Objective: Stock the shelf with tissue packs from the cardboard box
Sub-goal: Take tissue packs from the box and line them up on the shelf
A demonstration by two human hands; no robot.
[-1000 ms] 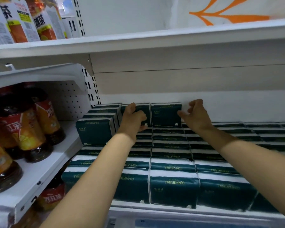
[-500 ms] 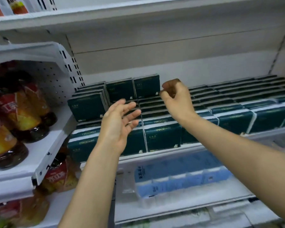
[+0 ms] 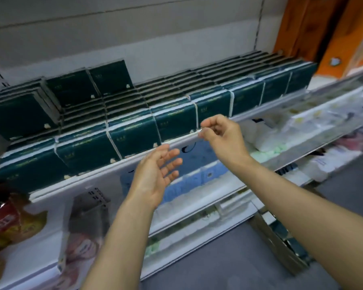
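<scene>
The shelf [image 3: 113, 167] is carrying rows of dark green packs [image 3: 132, 135], while the box [image 3: 281, 233] with more packs is lying low to the right, below both hands. The right hand [image 3: 220, 135], loosely curled and holding nothing, is hanging nearer the box; the left hand [image 3: 155, 174] is spreading slack, also bare
</scene>
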